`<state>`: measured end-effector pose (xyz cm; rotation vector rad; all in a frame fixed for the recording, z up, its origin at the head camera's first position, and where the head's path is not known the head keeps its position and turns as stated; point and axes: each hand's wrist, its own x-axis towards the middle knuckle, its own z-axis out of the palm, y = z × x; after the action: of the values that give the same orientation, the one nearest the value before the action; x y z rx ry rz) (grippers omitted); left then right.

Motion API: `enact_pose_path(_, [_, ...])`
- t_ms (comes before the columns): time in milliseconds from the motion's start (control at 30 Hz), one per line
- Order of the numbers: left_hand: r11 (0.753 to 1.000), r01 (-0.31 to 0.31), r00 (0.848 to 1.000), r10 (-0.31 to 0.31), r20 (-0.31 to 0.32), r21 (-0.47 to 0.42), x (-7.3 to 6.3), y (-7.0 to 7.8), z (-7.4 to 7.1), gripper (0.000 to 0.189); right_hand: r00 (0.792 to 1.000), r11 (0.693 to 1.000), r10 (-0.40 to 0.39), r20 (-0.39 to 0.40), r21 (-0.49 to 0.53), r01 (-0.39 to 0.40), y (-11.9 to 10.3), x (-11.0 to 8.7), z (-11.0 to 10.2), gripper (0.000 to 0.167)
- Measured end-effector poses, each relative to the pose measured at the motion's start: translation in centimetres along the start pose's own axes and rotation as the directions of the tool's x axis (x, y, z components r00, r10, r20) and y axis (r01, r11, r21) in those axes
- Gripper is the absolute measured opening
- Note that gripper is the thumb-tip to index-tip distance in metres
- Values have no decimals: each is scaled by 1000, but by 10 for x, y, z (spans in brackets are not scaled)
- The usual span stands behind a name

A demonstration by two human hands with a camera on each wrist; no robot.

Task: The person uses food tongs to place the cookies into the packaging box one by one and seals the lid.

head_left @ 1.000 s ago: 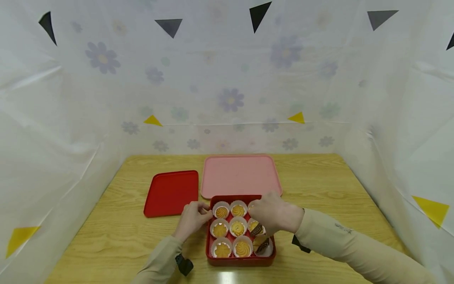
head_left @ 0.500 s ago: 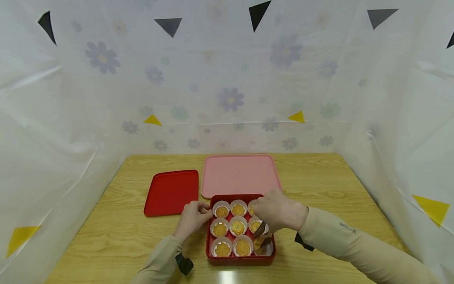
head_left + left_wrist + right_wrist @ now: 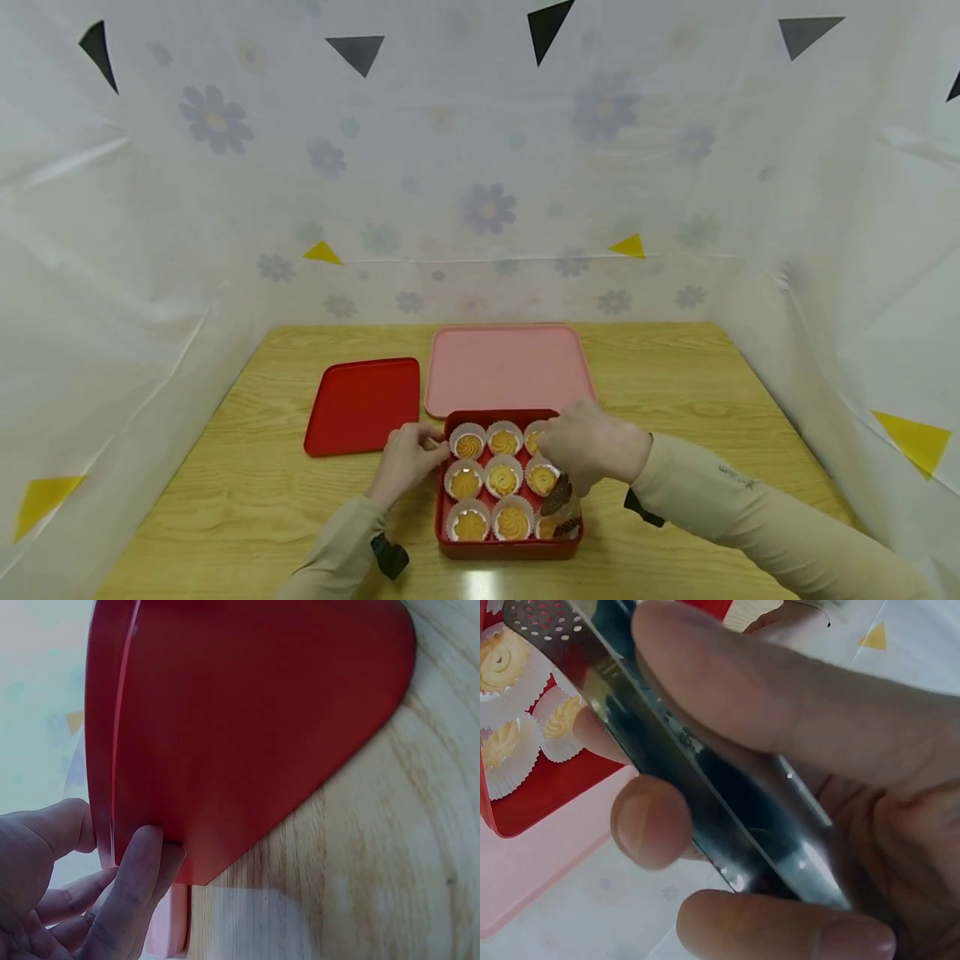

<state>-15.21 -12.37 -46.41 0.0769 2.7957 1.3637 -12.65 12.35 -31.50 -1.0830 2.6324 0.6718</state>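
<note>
A red box (image 3: 480, 551) holds rows of piped cookies (image 3: 513, 523) in white paper cups. At its left side my left hand (image 3: 408, 462) pinches the rim; in the left wrist view, the thumb lies at the edge and fingertips (image 3: 142, 847) press the outer wall. Over the box's right side, my right hand (image 3: 588, 446) grips metal tongs (image 3: 557, 497) with perforated ends pointing down. These ends stand apart at the front right cup, where a cookie (image 3: 546, 527) shows beside them. In the right wrist view, thumb and fingers wrap the tongs' arms (image 3: 682, 772).
A pink tray (image 3: 510, 367) lies just behind the box. To its left is a flat red lid-like tray (image 3: 363, 408). All stand on a wooden table (image 3: 660, 375), with white sheeting (image 3: 480, 150) around the back and sides.
The tongs have shifted slightly, with their ends now further apart. The cookie between them has gone down into the front right cup. The left hand has stayed at the rim.
</note>
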Motion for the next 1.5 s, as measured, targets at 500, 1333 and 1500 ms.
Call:
enact_pose_path(500, [1000, 19, 1000, -18, 21, -19, 0, 0, -1, 13, 995, 985, -7, -96, 172, 24, 12, -5, 9, 54])
enact_pose_path(1333, [1000, 11, 1000, -11, 14, -22, -1, -2, 0, 15, 803, 531, 550, -230, 838, -125, 65, 16, 159, 41])
enact_pose_path(1500, [1000, 3, 1000, -2, 15, -21, -3, -1, 0, 15, 747, 550, 640, -179, 785, -284, 69, 15, 175, 40])
